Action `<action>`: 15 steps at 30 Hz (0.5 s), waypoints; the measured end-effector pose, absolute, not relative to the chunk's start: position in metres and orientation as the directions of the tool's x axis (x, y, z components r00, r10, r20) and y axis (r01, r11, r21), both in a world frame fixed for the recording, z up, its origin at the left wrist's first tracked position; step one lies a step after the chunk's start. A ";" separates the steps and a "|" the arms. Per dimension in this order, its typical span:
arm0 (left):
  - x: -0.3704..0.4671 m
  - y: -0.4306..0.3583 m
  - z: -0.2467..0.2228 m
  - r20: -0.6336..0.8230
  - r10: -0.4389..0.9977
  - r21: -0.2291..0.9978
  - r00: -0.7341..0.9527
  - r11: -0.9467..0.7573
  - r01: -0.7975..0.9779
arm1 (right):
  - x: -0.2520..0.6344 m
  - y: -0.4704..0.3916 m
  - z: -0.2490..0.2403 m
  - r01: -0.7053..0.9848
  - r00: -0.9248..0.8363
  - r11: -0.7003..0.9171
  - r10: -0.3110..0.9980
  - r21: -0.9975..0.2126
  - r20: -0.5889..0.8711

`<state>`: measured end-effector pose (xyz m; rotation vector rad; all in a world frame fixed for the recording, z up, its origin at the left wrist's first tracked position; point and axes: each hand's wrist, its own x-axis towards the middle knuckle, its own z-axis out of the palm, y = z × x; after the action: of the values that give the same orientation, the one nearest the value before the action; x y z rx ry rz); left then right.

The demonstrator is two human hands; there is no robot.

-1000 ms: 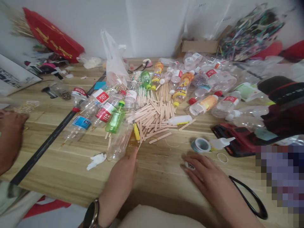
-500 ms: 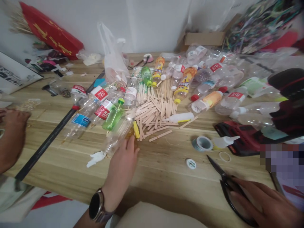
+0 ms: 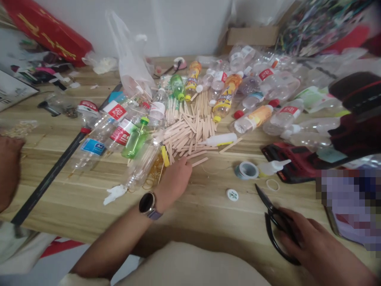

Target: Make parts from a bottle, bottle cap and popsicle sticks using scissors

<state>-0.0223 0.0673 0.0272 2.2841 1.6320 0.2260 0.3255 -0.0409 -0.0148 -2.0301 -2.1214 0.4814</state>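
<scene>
My left hand (image 3: 177, 176), with a watch (image 3: 148, 203) on its wrist, reaches to the near edge of a pile of flat wooden craft sticks (image 3: 181, 135). Its fingers bend down and away, so their tips and anything between them are hidden. Beside it are a small yellow object (image 3: 164, 156), some rubber bands (image 3: 152, 178) and a clear plastic bottle (image 3: 143, 165). My right hand (image 3: 312, 238) is wrapped round the handles of black scissors (image 3: 269, 202), whose blades point away over the table.
Several plastic bottles (image 3: 228, 97) crowd the back and right. A roll of tape (image 3: 247, 170), a glue bottle (image 3: 272, 168), a white cap (image 3: 232, 194) and a red-black power tool (image 3: 293, 161) lie at right. Another person's hand (image 3: 8, 171) rests at left, near a dark pipe (image 3: 49, 180).
My left hand has moved right and forward, from the rubber bands and small yellow object to the craft sticks' near edge. My right hand keeps hold of the scissors. The view has shifted slightly.
</scene>
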 end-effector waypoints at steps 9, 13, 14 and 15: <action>-0.029 0.069 0.040 -0.111 0.957 0.186 0.270 -0.247 0.951 | 0.317 -0.046 -0.001 0.971 0.069 -0.125 0.963 -0.204 -0.262; -0.039 0.073 0.043 0.146 0.959 0.392 0.243 -0.282 0.876 | 0.304 -0.057 0.009 0.978 0.113 -0.142 0.977 -0.155 -0.182; -0.043 0.074 0.043 0.211 0.957 0.498 0.199 -0.281 0.820 | 0.301 -0.059 0.012 0.975 0.126 -0.155 0.976 -0.158 -0.179; -0.048 0.076 0.043 0.248 0.959 0.611 0.140 -0.267 0.745 | 0.300 -0.060 0.015 0.970 0.137 -0.174 0.968 -0.171 -0.208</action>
<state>-0.0481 0.0756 0.0430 2.0827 1.6430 0.8683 0.3003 -0.0601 0.0148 -2.3722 -2.0226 0.4283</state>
